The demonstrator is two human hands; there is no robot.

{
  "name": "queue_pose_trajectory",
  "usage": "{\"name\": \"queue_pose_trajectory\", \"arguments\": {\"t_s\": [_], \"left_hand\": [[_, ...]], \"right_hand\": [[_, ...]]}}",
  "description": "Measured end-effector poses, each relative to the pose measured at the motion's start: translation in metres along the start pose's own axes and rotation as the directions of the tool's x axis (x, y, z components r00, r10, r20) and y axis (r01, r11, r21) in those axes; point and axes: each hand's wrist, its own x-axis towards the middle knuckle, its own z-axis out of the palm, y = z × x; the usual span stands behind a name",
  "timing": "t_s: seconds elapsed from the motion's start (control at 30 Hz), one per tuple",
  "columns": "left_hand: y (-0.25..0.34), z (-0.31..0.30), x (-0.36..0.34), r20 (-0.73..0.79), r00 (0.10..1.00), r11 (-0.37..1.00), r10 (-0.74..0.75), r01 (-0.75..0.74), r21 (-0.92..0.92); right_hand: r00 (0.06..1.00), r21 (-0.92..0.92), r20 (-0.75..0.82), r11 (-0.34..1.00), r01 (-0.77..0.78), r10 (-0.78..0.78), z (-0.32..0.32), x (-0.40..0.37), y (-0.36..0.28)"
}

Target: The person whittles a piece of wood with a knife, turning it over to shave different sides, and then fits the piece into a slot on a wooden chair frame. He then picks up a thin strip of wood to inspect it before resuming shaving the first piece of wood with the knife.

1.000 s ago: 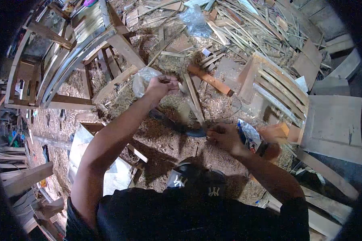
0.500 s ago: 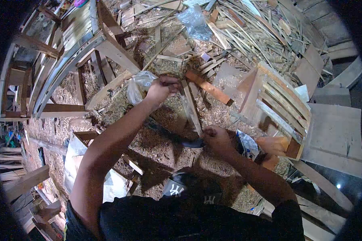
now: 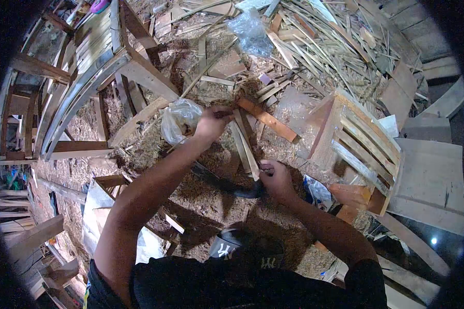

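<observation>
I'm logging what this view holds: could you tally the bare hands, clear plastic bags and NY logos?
Bare hands: 2
Clear plastic bags: 2
NY logos: 2
Total: 6

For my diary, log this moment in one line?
strip: between hands; left hand: at far end; right hand: at near end; bag: beside left hand
</observation>
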Motion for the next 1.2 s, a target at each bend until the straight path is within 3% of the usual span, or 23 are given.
{"name": "queue_pose_trajectory", "arguments": {"t_s": [0.07, 0.13, 0.17, 0.23, 0.27, 0.33, 0.37, 0.43, 0.47, 0.53, 0.63, 0.67, 0.73, 0.77, 0.83, 0.87, 0.9, 0.93, 0.97, 1.07, 1.13, 1.17, 1.2], "left_hand": [[-0.016, 0.005, 0.006, -0.008, 0.996, 0.992, 0.084, -0.085, -0.089], [-0.021, 0.007, 0.009, 0.031, 0.998, 0.976, -0.06, 0.065, -0.207], [-0.025, 0.006, 0.011, 0.028, 0.998, 0.975, -0.061, 0.065, -0.211], [-0.025, 0.004, 0.011, 0.192, 0.974, 0.823, -0.121, 0.206, -0.529], [-0.024, 0.006, 0.01, 0.19, 0.974, 0.821, -0.119, 0.205, -0.533], [-0.035, 0.014, 0.013, 0.067, 0.959, 0.877, -0.276, 0.28, -0.391], [-0.044, 0.018, 0.018, 0.068, 0.959, 0.877, -0.275, 0.279, -0.391], [-0.057, 0.024, 0.024, -0.025, 0.996, 0.993, -0.09, 0.088, -0.084], [-0.064, 0.025, 0.026, -0.024, 0.996, 0.993, -0.09, 0.088, -0.083], [-0.017, 0.011, 0.008, 0.209, 0.95, 0.96, -0.233, 0.259, -0.106], [0.0, 0.011, -0.004, 0.226, 0.917, 0.856, -0.33, 0.392, -0.338], [-0.003, 0.012, -0.001, 0.228, 0.916, 0.856, -0.33, 0.392, -0.336], [-0.033, 0.016, 0.013, 0.281, 0.953, 0.993, -0.117, 0.105, 0.056], [-0.056, 0.02, 0.019, 0.282, 0.952, 0.992, -0.12, 0.108, 0.058], [-0.086, 0.025, 0.026, 0.268, 0.963, 0.979, 0.015, -0.068, 0.19], [-0.09, 0.025, 0.03, 0.267, 0.964, 0.979, 0.015, -0.068, 0.19], [-0.084, 0.023, 0.033, 0.319, 0.927, 0.98, -0.199, 0.192, 0.055], [-0.073, 0.022, 0.031, 0.397, 0.833, 0.893, -0.386, 0.444, -0.064], [-0.063, 0.022, 0.026, 0.396, 0.834, 0.894, -0.385, 0.444, -0.066], [-0.013, 0.01, 0.002, 0.281, 0.865, 0.886, -0.416, 0.455, -0.09], [0.006, -0.001, -0.007, 0.462, 0.882, 0.968, -0.092, -0.031, 0.25], [-0.004, 0.003, -0.006, 0.459, 0.876, 0.978, -0.151, 0.201, -0.06], [0.001, 0.002, -0.01, 0.458, 0.877, 0.979, -0.148, 0.197, -0.06]], "right_hand": [[0.995, -0.031, 0.006, 0.994, -0.102, 0.102, 0.008, 0.007, 0.016], [0.992, -0.017, 0.072, 0.995, -0.102, 0.103, 0.007, 0.01, 0.015], [0.985, -0.003, 0.139, 0.995, -0.105, 0.104, 0.007, 0.012, 0.014], [0.969, -0.026, 0.193, 0.988, -0.153, 0.156, 0.0, 0.011, -0.015], [0.947, -0.047, 0.243, 0.978, -0.203, 0.209, -0.001, 0.011, -0.026], [0.957, -0.034, 0.244, 0.988, -0.153, 0.156, 0.002, 0.01, -0.024], [0.964, -0.017, 0.244, 0.995, -0.103, 0.104, 0.004, 0.009, -0.022], [0.978, 0.028, 0.187, 0.995, -0.096, 0.089, 0.017, 0.01, -0.013], [0.989, 0.071, 0.129, 0.994, -0.086, 0.076, 0.023, 0.01, -0.008], [0.995, 0.008, 0.074, 0.998, -0.069, 0.068, 0.029, 0.012, -0.008], [0.996, -0.06, 0.018, 0.994, -0.088, 0.089, 0.035, 0.02, -0.008], [0.992, -0.064, 0.02, 0.991, -0.12, 0.122, 0.036, 0.023, -0.008], [0.997, -0.129, -0.018, 0.989, -0.076, 0.075, 0.042, 0.026, 0.0], [0.998, -0.196, -0.05, 0.98, -0.034, 0.024, 0.046, 0.026, 0.004], [0.995, -0.282, -0.085, 0.959, 0.032, -0.058, 0.049, 0.027, 0.006], [0.983, -0.371, -0.113, 0.924, 0.092, -0.143, 0.049, 0.027, 0.007], [0.983, -0.371, -0.112, 0.924, 0.094, -0.145, 0.046, 0.028, 0.003], [0.999, -0.329, -0.042, 0.944, 0.015, -0.031, 0.039, 0.029, -0.003], [0.996, -0.292, 0.033, 0.954, -0.068, 0.081, 0.032, 0.029, -0.009], [0.998, -0.234, 0.041, 0.971, -0.04, 0.051, 0.022, 0.029, -0.012], [1.0, -0.233, -0.003, 0.972, 0.025, -0.026, 0.019, 0.032, -0.005], [0.998, -0.206, 0.064, 0.979, -0.005, 0.019, 0.012, 0.035, -0.001], [0.99, -0.18, 0.13, 0.983, -0.038, 0.062, 0.004, 0.035, -0.003]]}}
